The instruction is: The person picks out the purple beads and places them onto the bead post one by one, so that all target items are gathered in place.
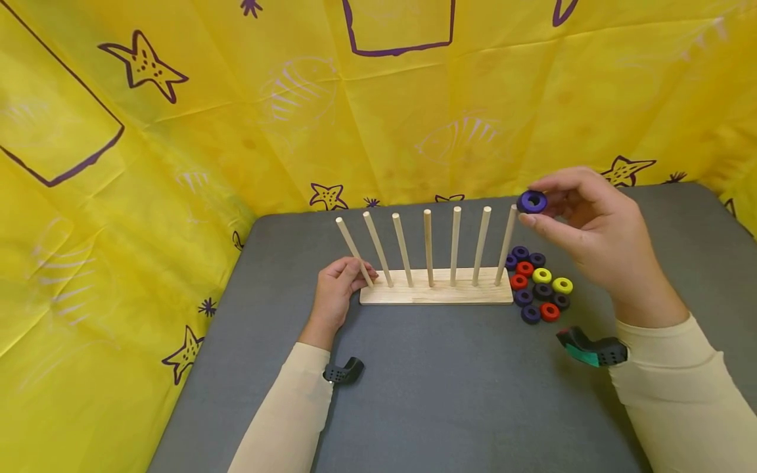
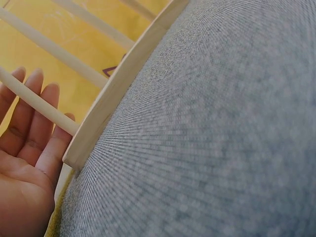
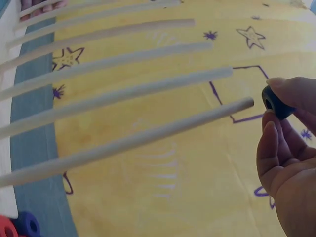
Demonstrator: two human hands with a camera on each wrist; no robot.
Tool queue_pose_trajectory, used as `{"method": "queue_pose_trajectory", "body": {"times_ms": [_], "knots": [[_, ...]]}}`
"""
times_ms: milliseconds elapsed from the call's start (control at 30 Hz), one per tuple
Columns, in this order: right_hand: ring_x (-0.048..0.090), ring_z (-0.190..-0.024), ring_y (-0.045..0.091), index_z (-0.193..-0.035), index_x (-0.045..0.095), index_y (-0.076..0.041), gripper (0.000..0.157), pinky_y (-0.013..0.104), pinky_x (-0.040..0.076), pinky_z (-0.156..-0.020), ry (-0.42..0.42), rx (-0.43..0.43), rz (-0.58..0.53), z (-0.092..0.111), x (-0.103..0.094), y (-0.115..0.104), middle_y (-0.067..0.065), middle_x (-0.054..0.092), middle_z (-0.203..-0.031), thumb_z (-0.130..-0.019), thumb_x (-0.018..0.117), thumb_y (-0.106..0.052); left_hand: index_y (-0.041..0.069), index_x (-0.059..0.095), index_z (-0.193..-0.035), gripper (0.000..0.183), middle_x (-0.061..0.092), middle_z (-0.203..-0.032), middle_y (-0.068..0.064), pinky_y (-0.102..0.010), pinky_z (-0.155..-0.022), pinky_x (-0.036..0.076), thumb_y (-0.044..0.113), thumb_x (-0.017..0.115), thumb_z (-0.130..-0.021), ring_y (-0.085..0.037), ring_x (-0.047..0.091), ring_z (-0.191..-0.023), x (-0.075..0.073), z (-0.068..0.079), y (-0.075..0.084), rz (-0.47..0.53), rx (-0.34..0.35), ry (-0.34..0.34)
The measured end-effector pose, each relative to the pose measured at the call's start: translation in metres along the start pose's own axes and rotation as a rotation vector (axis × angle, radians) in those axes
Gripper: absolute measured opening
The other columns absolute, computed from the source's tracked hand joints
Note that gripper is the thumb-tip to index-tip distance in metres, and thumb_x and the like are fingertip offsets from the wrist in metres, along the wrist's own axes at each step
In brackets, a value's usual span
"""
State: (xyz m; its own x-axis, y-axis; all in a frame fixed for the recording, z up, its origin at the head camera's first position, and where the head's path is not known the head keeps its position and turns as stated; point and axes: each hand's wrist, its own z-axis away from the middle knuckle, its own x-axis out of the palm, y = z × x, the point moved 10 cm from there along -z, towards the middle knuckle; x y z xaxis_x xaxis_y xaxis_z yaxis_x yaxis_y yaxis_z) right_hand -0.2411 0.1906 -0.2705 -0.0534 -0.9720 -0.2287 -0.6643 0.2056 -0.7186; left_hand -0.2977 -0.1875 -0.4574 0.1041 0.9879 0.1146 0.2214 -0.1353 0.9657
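Purple ring (image 1: 524, 203) is clamped between thumb and fingers of the right hand (image 1: 603, 226), the nearer one, just beyond and apart from the tip of the rightmost pale wooden peg (image 1: 505, 246); hole roughly faces the tip, peg's long axis near upright, exact alignment can't tell. Left hand (image 1: 334, 289) sits at the far end of the flat wooden base (image 1: 437, 295), can't tell if gripping. 6 other pegs crowd the left, room is outboard, above loose coloured rings (image 1: 536, 292) beside the base's right edge.
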Motion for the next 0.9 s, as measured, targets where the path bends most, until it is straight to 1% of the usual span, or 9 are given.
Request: {"method": "queue_pose_trajectory", "body": {"times_ms": [100, 167, 233, 333, 400, 467, 700, 767, 900], "knots": [[0.066, -0.093, 0.024, -0.120, 0.070, 0.017, 0.035, 0.020, 0.057, -0.085, 0.025, -0.010, -0.170, 0.000, 0.002, 0.001, 0.021, 0.066, -0.112, -0.087, 0.084, 0.015, -0.023, 0.065, -0.108, 0.041, 0.075, -0.098, -0.019, -0.036, -0.085, 0.063, 0.018, 0.062, -0.114, -0.026, 0.077, -0.095, 0.000, 0.000, -0.002, 0.000, 0.001, -0.004], [0.065, -0.093, 0.024, -0.118, 0.070, 0.017, 0.033, 0.021, 0.057, -0.085, 0.042, -0.020, -0.251, 0.001, 0.002, 0.002, 0.022, 0.066, -0.111, -0.088, 0.084, 0.014, -0.023, 0.066, -0.107, 0.041, 0.075, -0.098, -0.019, -0.036, -0.085, 0.063, 0.018, 0.062, -0.114, -0.026, 0.077, -0.096, 0.000, 0.000, -0.002, -0.006, 0.003, -0.006], [0.065, -0.093, 0.025, -0.117, 0.070, 0.018, 0.033, 0.022, 0.057, -0.084, 0.049, -0.029, -0.248, 0.002, 0.003, 0.003, 0.021, 0.067, -0.111, -0.088, 0.084, 0.013, -0.022, 0.066, -0.107, 0.040, 0.075, -0.098, -0.019, -0.037, -0.085, 0.063, 0.017, 0.061, -0.114, -0.027, 0.076, -0.097, -0.001, -0.001, -0.001, -0.012, 0.004, -0.007], [0.064, -0.092, 0.024, -0.117, 0.069, 0.018, 0.037, 0.021, 0.056, -0.084, 0.054, -0.019, -0.220, 0.002, 0.003, 0.004, 0.019, 0.067, -0.111, -0.083, 0.073, 0.032, -0.022, 0.066, -0.107, 0.039, 0.075, -0.098, -0.017, -0.037, -0.086, 0.063, 0.016, 0.060, -0.114, -0.027, 0.076, -0.097, 0.000, -0.001, 0.001, -0.016, 0.005, -0.006], [0.063, -0.092, 0.024, -0.117, 0.069, 0.019, 0.039, 0.020, 0.056, -0.084, 0.056, -0.009, -0.208, 0.003, 0.005, 0.005, 0.018, 0.067, -0.111, -0.082, 0.071, 0.035, -0.022, 0.066, -0.107, 0.037, 0.075, -0.098, -0.016, -0.037, -0.086, 0.063, 0.014, 0.059, -0.115, -0.026, 0.076, -0.097, 0.000, 0.000, 0.001, -0.018, 0.001, -0.006], [0.063, -0.092, 0.023, -0.117, 0.069, 0.019, 0.039, 0.020, 0.056, -0.083, 0.055, -0.001, -0.197, 0.003, 0.007, 0.006, 0.016, 0.066, -0.111, -0.082, 0.071, 0.035, -0.023, 0.066, -0.107, 0.037, 0.075, -0.098, -0.016, -0.036, -0.085, 0.063, 0.012, 0.059, -0.115, -0.026, 0.077, -0.096, 0.000, 0.000, 0.002, -0.020, -0.001, -0.004], [0.062, -0.093, 0.022, -0.121, 0.069, 0.015, 0.038, 0.019, 0.056, -0.082, 0.007, -0.009, 0.005, 0.003, 0.013, 0.006, 0.018, 0.064, -0.112, -0.086, 0.076, 0.027, -0.023, 0.065, -0.107, 0.037, 0.075, -0.098, -0.017, -0.036, -0.086, 0.063, 0.013, 0.059, -0.115, -0.027, 0.076, -0.097, 0.001, 0.000, 0.003, -0.022, -0.006, -0.006], [0.062, -0.093, 0.022, -0.122, 0.070, 0.014, 0.038, 0.019, 0.056, -0.081, 0.002, -0.006, 0.021, 0.003, 0.015, 0.007, 0.018, 0.063, -0.113, -0.086, 0.077, 0.027, -0.022, 0.066, -0.107, 0.037, 0.075, -0.098, -0.017, -0.037, -0.086, 0.063, 0.014, 0.059, -0.115, -0.027, 0.076, -0.097, 0.001, 0.000, 0.003, -0.023, -0.007, -0.005], [0.061, -0.092, 0.022, -0.121, 0.071, 0.012, 0.040, 0.018, 0.055, -0.080, 0.012, 0.015, 0.034, 0.003, 0.016, 0.010, 0.013, 0.064, -0.111, -0.085, 0.076, 0.029, -0.022, 0.066, -0.108, 0.038, 0.075, -0.099, -0.018, -0.038, -0.087, 0.063, 0.015, 0.060, -0.115, -0.026, 0.076, -0.097, 0.001, 0.001, 0.003, -0.022, -0.008, -0.007]]}}
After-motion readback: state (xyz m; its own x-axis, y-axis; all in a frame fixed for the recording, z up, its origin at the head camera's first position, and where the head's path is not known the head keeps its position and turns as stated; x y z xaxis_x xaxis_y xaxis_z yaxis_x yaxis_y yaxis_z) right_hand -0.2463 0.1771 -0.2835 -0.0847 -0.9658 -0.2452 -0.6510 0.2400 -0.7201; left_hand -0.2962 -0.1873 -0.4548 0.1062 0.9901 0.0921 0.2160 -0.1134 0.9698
